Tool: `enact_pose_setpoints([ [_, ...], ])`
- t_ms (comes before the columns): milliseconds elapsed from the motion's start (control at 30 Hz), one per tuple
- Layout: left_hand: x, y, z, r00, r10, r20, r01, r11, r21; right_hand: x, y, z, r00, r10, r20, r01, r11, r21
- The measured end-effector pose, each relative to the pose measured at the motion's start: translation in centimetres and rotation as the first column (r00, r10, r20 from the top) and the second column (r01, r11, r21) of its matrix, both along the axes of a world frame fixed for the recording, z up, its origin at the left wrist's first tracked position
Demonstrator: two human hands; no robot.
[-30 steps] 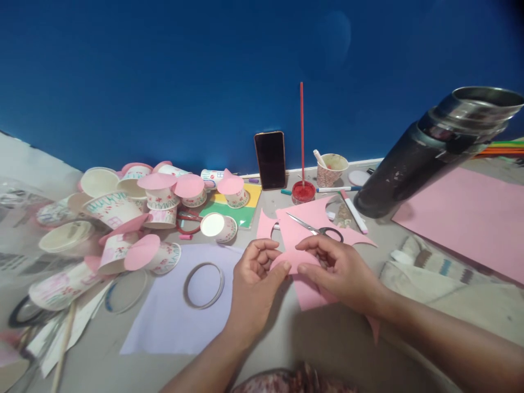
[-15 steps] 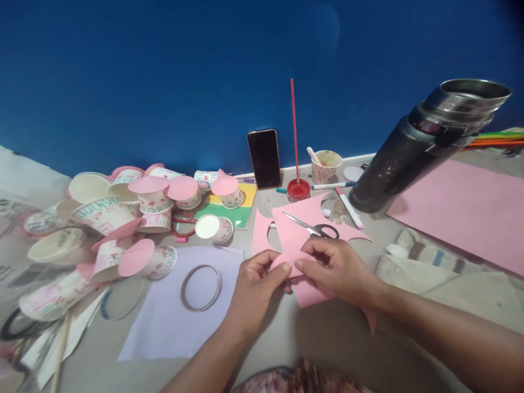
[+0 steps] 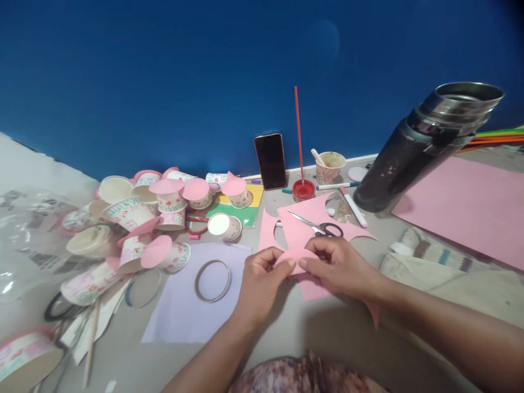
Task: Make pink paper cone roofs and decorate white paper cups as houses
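Between my two hands is a small pink paper piece [image 3: 295, 263] with a rounded edge, pinched at both sides. My left hand [image 3: 266, 278] grips its left side, thumb on top. My right hand [image 3: 338, 267] grips the right side the same way, the thumbs close together. Beneath and beyond lie pink paper offcuts [image 3: 297, 224] with curved cut-outs. Scissors [image 3: 315, 225] with black handles rest on these offcuts, just past my right hand. To the left, a tape ring [image 3: 196, 281] lies on a lilac sheet [image 3: 172, 322].
Decorated paper cups [image 3: 131, 213] with pink paper discs crowd the left. A phone [image 3: 270, 161] leans on the blue wall beside a red paint pot [image 3: 303, 190] holding an upright stick. A dark flask [image 3: 409, 153], a large pink sheet [image 3: 462, 202] and a cloth [image 3: 446, 278] are on the right.
The view has shifted slightly left, bringing another cup in at lower left. Both hands keep their pinch on the pink paper piece, which now looks slightly flatter.
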State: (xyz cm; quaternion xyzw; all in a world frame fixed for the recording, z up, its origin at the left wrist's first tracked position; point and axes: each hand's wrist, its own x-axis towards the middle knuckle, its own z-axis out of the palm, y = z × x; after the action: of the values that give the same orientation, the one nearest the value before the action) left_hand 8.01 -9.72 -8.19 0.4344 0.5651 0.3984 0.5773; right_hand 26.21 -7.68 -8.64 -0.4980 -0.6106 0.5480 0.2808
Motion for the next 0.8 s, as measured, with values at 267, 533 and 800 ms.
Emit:
enact_pose_setpoints([
  [267, -0.3, -0.2, 0.4, 1.0, -0.023, 0.007, 0.022, 0.994, 0.105, 0.2, -0.5, -0.5, 0.981, -0.097, 0.166, -0.032, 0.771, 0.636],
  [533, -0.9, -0.4, 0.3, 0.986, -0.028, -0.164, 0.123, 0.785, 0.607, 1.4, 0.0, -0.8, 0.966, -0.115, 0.232, -0.193, 0.279, 0.941],
  [800, -0.8, -0.7, 1.0, 0.983, -0.001, -0.184, 0.112, 0.799, 0.59, 1.9, -0.1, -0.5, 0.946, -0.068, 0.318, -0.272, 0.37, 0.888],
])
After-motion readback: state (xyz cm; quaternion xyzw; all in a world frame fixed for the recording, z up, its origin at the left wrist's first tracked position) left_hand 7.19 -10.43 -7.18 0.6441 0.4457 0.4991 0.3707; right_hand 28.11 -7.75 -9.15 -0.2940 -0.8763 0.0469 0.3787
